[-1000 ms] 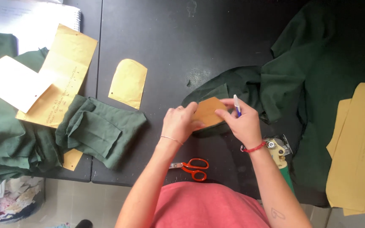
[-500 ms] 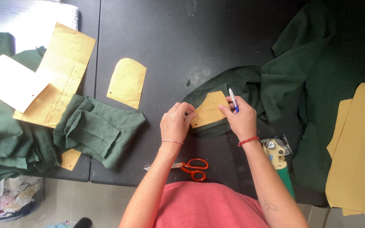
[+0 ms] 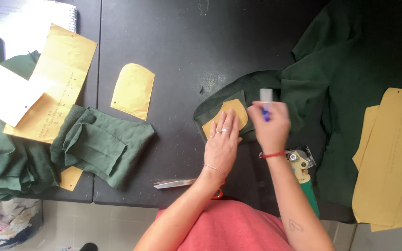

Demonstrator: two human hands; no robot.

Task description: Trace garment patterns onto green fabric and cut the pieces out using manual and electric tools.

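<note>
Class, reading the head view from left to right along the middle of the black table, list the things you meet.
White paper sheet → large yellow envelope → small yellow pattern piece → left hand → right hand → long yellow pattern piece.

Dark green fabric (image 3: 350, 93), yellow-tan paper pattern (image 3: 231, 116), black table (image 3: 177, 42), orange-handled scissors (image 3: 187, 185).

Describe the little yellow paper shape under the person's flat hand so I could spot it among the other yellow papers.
On the black table, find the dark green cloth spread at the right. On its left flap lies a small tan paper pattern, rounded at the top, pinned under the left hand. Unlike the other yellow papers, it rests on cloth and is partly covered by fingers.
</note>
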